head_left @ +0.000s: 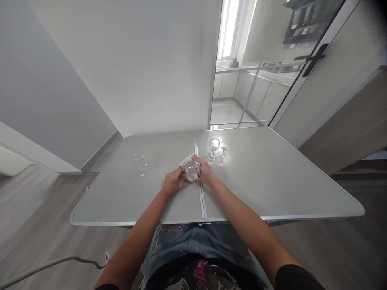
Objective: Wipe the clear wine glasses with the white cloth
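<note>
A white cable trails across the wooden floor at the far left, below the near edge of the grey folding table. On the left half of the table a few clear glasses stand close together, hard to make out against the surface. Just right of them, near the table's middle seam, the left hand is closed around the stem end of a wine glass that is held tipped on its side above the table. A white cloth wraps around the bowl of this glass. The right hand grips the cloth and presses it against the bowl, its fingers curled over the top. Further right and a little further back, two more stemmed glasses stand upright just beside each other on the right half of the table, catching bright light. Behind them, a glass door opens on a kitchen.
</note>
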`<action>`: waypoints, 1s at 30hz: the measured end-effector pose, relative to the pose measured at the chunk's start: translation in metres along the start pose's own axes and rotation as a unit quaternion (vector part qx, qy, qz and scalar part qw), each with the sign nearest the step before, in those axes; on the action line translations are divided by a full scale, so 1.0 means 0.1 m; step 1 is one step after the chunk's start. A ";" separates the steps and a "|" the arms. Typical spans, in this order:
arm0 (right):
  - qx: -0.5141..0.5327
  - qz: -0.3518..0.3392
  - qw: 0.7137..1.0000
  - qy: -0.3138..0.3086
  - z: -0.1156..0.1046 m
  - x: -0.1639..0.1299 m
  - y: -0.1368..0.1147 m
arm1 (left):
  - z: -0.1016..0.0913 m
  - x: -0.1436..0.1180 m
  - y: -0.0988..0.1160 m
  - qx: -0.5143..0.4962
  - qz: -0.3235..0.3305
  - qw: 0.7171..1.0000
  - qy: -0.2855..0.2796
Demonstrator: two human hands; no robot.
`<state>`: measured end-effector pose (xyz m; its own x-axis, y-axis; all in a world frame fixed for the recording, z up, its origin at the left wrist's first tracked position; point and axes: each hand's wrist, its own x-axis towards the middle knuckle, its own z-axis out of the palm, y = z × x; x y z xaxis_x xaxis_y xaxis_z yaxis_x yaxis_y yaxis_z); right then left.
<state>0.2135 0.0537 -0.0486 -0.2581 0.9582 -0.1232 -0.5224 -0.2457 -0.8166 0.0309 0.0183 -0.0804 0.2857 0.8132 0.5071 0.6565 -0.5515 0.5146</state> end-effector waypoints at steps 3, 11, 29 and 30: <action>0.060 -0.033 0.997 0.027 0.08 0.03 0.19 | -0.02 0.03 0.01 -0.028 -0.048 0.998 0.040; -0.287 -0.308 0.907 -0.026 0.16 -0.19 0.22 | -0.04 0.08 0.06 -0.083 -0.116 0.987 0.070; -0.025 -0.044 0.994 -0.095 -0.04 -0.04 -0.05 | -0.01 -0.01 0.03 0.034 0.027 0.999 -0.017; 0.015 -0.005 0.993 -0.116 -0.03 -0.03 -0.03 | -0.01 0.00 0.03 0.020 0.024 0.999 -0.012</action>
<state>0.2180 0.0521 -0.0471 -0.4317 0.9018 0.0214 -0.5493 -0.2440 -0.7992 0.0322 0.0163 -0.0782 0.3335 0.7903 0.5141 0.6683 -0.5827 0.4624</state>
